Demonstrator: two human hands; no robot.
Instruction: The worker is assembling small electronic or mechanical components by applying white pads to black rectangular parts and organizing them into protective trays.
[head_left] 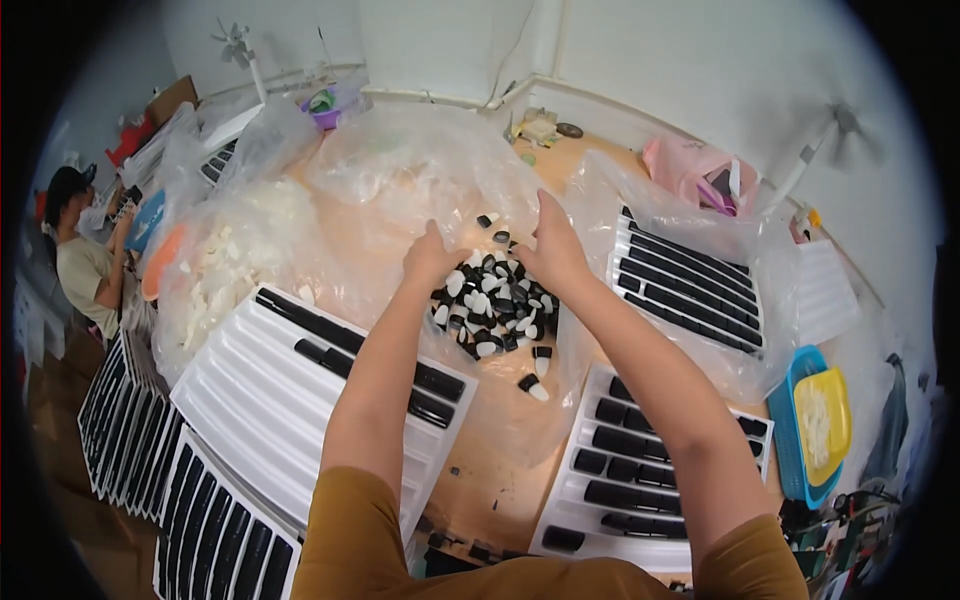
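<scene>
Between the two hands, and reaching back from them toward the body, lies a heap of small black and white pieces (505, 305) on clear plastic sheeting (410, 150). The left hand (430, 257) is at the heap's far left edge, its thumb stretched toward the pieces and well parted from the forefinger; the right hand (555, 252) is at the far right edge, likewise spread wide, forefinger pointing away from the body. Whether either thumb presses on a piece, I cannot tell. A few loose pieces (501, 237) lie between the hands, beyond the heap. Left of the left hand is a plastic bag of white bits (235, 260); on its body side, partly behind the forearm, a white tray (255, 365) carries a few black strips (320, 325). Right of the right hand, black bars (690, 285) lie in rows amid clear plastic.
</scene>
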